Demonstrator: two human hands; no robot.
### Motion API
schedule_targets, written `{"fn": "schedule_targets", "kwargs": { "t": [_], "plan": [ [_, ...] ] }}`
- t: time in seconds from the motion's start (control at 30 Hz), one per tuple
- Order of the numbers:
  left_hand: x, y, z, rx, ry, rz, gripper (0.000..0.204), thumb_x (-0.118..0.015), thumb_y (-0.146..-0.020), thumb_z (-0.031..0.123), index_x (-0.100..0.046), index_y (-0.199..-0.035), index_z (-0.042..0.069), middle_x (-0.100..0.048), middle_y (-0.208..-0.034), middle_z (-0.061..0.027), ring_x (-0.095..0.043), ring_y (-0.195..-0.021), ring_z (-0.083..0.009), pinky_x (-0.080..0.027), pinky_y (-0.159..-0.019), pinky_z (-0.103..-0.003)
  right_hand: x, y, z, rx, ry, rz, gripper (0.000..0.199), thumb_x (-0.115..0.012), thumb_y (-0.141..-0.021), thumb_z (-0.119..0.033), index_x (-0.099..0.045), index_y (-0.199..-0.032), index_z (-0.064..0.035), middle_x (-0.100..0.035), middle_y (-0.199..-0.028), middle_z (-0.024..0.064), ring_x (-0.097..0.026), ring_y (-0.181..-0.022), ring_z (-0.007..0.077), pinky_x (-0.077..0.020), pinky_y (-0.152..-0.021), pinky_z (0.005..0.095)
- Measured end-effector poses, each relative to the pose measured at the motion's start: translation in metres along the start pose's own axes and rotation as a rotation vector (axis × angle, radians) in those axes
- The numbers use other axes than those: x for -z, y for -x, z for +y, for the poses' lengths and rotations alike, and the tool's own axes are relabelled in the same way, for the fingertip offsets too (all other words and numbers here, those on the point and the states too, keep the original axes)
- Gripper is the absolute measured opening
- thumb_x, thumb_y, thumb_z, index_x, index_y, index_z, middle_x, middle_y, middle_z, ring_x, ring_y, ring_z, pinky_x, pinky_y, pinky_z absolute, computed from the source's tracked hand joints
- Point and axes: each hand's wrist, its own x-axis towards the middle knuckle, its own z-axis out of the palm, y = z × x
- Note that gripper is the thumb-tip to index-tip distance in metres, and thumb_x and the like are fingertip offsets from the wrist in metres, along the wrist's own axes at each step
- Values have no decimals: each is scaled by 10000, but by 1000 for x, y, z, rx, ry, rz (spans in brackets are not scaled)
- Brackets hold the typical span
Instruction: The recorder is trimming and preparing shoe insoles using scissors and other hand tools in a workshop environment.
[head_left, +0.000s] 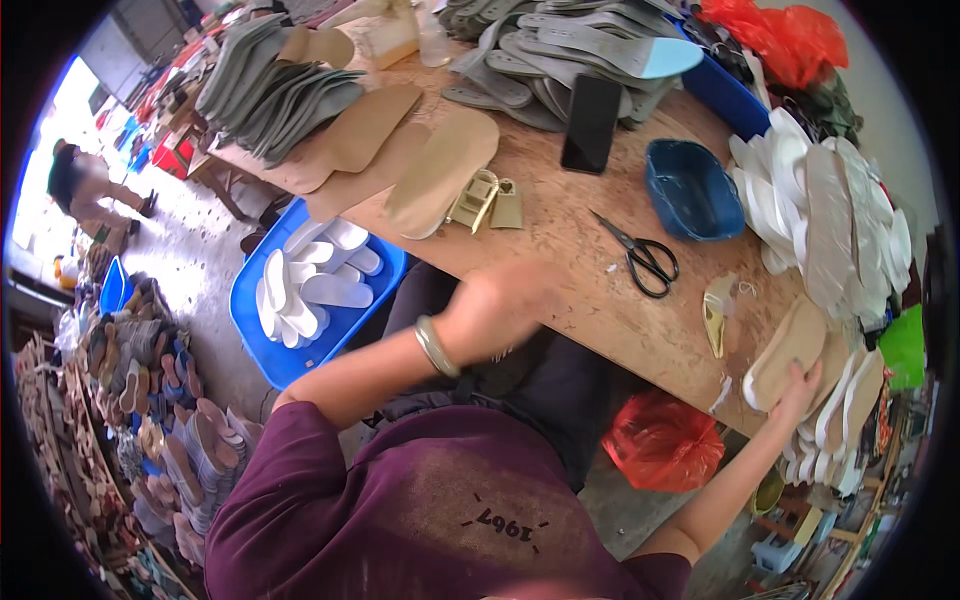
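We reach our right hand (800,385) to the right end of the wooden table (590,290), where a tan insole (790,350) lies on the top of a loose stack of insoles. Our fingers (808,378) are spread flat on the lower end of this insole; they press on it but do not close around it yet. Our left hand (495,310) is over the near edge of the table, in front of our body. It is blurred, so we cannot tell if its fingers are open or closed, and we see nothing in it. A metal bangle (435,347) sits on that wrist.

Near the tan insole there is a small yellowish cut piece (716,315), and a little further in lie black scissors (645,258) with their blades apart. Behind them stand a blue plastic bowl (690,190) and a black phone (590,122). White insoles (830,215) are piled at the far right, and grey insoles (560,60) at the back.

We think the risk here is the stack itself. It hangs over the table edge, so a pull with flat fingers could drag two pieces together or push the lower ones down to the floor. The left hand moves fast near the open scissors, and it could hit them.
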Motion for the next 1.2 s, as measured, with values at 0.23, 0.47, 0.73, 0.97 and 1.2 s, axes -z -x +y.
{"fn": "schedule_targets", "kwargs": {
  "t": [0.23, 0.47, 0.73, 0.97, 1.2],
  "plan": [
    [111, -37, -120, 287, -677, 369, 411, -718, -835, 253, -652, -1173, 28, -672, -1139, -181, -637, -1041, -370, -511, -918, -429, 16, -92, 7, 204, 773, 99, 593, -606, -943, -116, -379, -1484, -30, -486, -1443, 195, -527, -1253, 296, -419, -1050, 368],
    [129, -49, -178, 693, -388, 93, 279, -683, -850, 286, -677, -978, 38, -708, -933, -173, -682, -882, -335, -526, -795, -427, -109, 69, -41, 350, 577, -176, 286, -609, -948, -107, -654, -1223, -46, -696, -1144, 60, -643, -1057, 189, -499, -913, 313],
    [181, -53, -103, 155, -693, 351, 153, -630, -880, 188, -609, -842, 41, -654, -814, -144, -654, -732, -333, -515, -675, -423, -265, 128, -58, 935, 930, -629, 346, -624, -873, -75, -605, -1215, -30, -681, -1062, 146, -638, -1015, 332, -516, -859, 441],
    [76, -16, -28, 165, 6, 210, 71, -623, -793, 20, -554, -784, 6, -553, -736, -136, -572, -682, -278, -469, -620, -360, -289, 110, -40, 905, 1132, -751, 547, -658, -816, -58, -498, -1339, -65, -612, -1093, 181, -624, -1019, 360, -518, -864, 476],
    [-54, 27, -7, 429, 463, 19, 159, -675, -889, 95, -549, -849, 7, -586, -793, -113, -594, -718, -203, -495, -647, -331, -215, 112, -54, 211, 567, -754, 495, -555, -854, 41, -560, -1330, -95, -600, -1076, 66, -602, -783, 128, -487, -686, 256]
  ]
}}
